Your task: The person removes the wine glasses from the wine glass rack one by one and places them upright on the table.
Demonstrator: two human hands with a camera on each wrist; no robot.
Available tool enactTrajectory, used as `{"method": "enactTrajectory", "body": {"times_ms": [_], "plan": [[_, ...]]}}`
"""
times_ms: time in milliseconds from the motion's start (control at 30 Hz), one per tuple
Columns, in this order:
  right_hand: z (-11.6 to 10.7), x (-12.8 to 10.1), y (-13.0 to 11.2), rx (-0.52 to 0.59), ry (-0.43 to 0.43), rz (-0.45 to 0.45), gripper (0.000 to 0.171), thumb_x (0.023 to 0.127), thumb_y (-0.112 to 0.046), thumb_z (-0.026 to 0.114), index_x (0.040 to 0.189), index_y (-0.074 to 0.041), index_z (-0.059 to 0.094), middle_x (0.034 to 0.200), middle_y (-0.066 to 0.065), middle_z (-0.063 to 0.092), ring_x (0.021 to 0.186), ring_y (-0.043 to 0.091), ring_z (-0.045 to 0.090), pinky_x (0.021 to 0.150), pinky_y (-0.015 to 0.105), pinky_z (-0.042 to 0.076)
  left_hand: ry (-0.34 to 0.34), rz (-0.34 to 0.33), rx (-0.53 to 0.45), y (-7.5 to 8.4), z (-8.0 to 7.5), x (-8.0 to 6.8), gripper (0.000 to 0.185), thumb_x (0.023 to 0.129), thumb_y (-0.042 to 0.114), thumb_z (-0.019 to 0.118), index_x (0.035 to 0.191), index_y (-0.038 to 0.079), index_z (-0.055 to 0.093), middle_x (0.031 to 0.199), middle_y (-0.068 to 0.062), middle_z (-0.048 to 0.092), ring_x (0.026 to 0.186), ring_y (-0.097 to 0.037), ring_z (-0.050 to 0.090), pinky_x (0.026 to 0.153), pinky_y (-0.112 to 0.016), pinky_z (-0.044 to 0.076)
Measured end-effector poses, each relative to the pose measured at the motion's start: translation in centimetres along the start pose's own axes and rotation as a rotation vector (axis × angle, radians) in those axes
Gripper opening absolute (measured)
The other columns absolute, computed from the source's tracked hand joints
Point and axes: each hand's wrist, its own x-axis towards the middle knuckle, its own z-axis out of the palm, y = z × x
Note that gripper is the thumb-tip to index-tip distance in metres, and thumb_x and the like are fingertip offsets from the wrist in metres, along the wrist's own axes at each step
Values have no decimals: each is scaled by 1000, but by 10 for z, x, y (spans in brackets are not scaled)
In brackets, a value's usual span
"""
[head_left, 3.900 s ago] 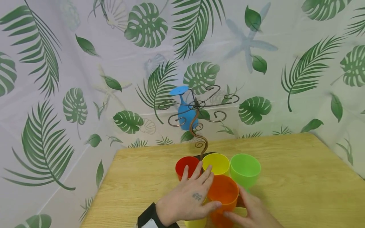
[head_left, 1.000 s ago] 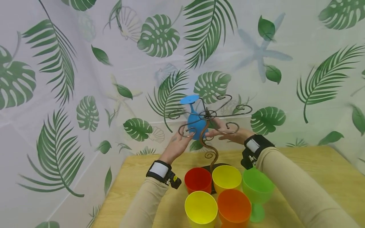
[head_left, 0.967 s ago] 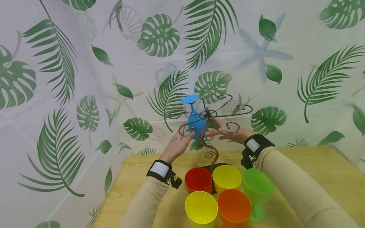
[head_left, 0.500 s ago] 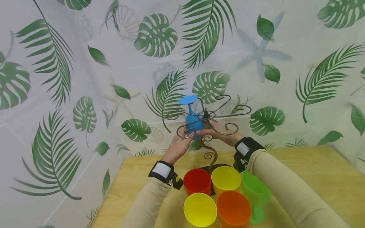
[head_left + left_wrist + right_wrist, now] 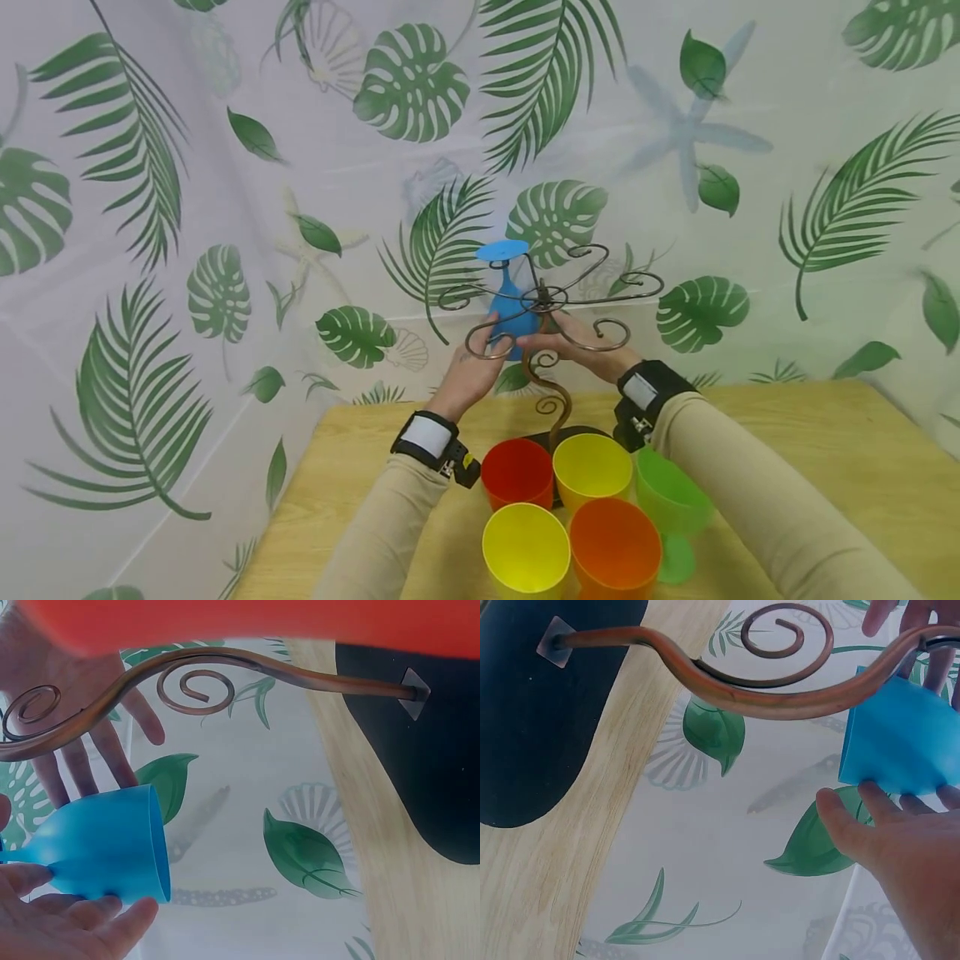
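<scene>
A blue goblet (image 5: pixel 510 312) hangs upside down from a curly brown metal rack (image 5: pixel 551 298) at the back of the wooden table (image 5: pixel 825 450). My left hand (image 5: pixel 472 371) touches its bowl from the left and below, fingers fairly straight. My right hand (image 5: pixel 573 346) reaches past the rack's stem and touches the bowl from the right. In the left wrist view the blue goblet (image 5: pixel 105 844) lies on my left hand (image 5: pixel 67 930). In the right wrist view my right hand (image 5: pixel 900 847) has straight fingers against the blue goblet (image 5: pixel 900 735).
Upright in front of the rack's black base (image 5: pixel 420 765) stand a red cup (image 5: pixel 517 471), a yellow cup (image 5: pixel 592 467), a green goblet (image 5: pixel 671 500), a second yellow cup (image 5: pixel 525 550) and an orange cup (image 5: pixel 615 546). A leaf-print sheet (image 5: pixel 225 208) hangs behind.
Earlier both hands were down at the orange cup; now they are up at the rack. Over the last second my right hand slid left onto the blue bowl, which shifted slightly.
</scene>
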Motion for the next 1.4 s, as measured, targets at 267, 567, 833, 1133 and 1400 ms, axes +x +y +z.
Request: {"method": "enactTrajectory", "body": {"times_ms": [267,567,833,1133,1400], "plan": [[-4,-3,-1,-14,6,-19,92,95,-55,60,163,-10,18,163,21,28,150,43,29,117,68,27,-34,29,-43,6,-2,8,63,108,39,47,163,14,26,169,-12,23,153,-33,30,116,-51,41],[-8,-3,-3,-82,41,-50,86,95,-54,59,161,-13,20,161,21,31,147,45,33,108,69,38,-21,28,-71,8,-2,6,63,106,39,53,161,14,33,162,-17,37,147,-34,41,112,-52,45],[-9,-7,-4,-61,18,-43,70,96,-49,60,148,-10,33,162,21,26,151,45,26,111,73,32,61,-4,-105,8,0,2,70,101,28,65,160,9,32,156,-20,44,141,-36,49,101,-48,54],[-7,-13,-6,-59,11,-31,59,94,-49,61,132,-6,45,159,21,33,147,46,33,111,72,33,104,62,-155,6,1,-1,68,97,25,69,156,8,39,156,-18,36,138,-40,48,101,-47,54],[-4,-25,-6,-31,-48,33,101,95,-62,53,164,-8,2,169,23,9,149,45,30,120,65,25,181,111,-23,9,2,-2,68,96,25,69,152,-1,40,145,-27,42,133,-41,47,104,-52,51]]}}
